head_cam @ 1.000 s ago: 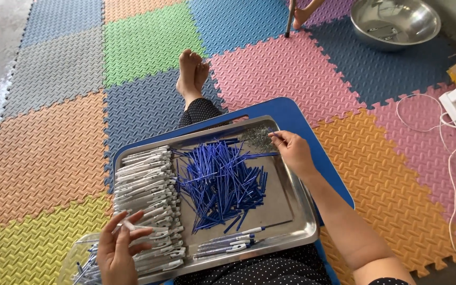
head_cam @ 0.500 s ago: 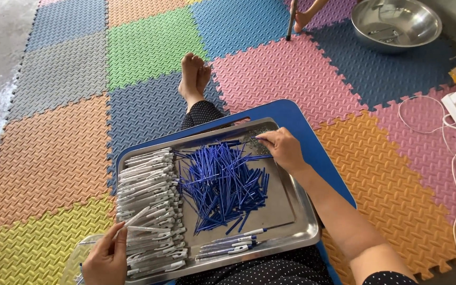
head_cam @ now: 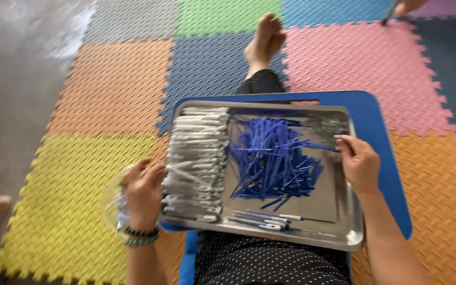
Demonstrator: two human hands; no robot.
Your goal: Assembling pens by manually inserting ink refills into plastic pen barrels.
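Since the earlier frame, the left hand (head_cam: 143, 192) has slid to the metal tray's (head_cam: 344, 232) left rim, pinching one white pen barrel (head_cam: 178, 166) beside the stack. Right hand (head_cam: 360, 163) pinches a blue refill (head_cam: 317, 146) near the right rim. Open tray bottom lies between the blue pile (head_cam: 273, 155) and that rim.

The left hand (head_cam: 144, 192) has shifted from the near corner of the metal tray (head_cam: 344, 232) to its left rim, now pinching one white tube (head_cam: 178, 166). The right hand (head_cam: 359, 163) has drawn back from the tray's far right corner toward its right rim, a blue stick (head_cam: 317, 146) at its fingertips.
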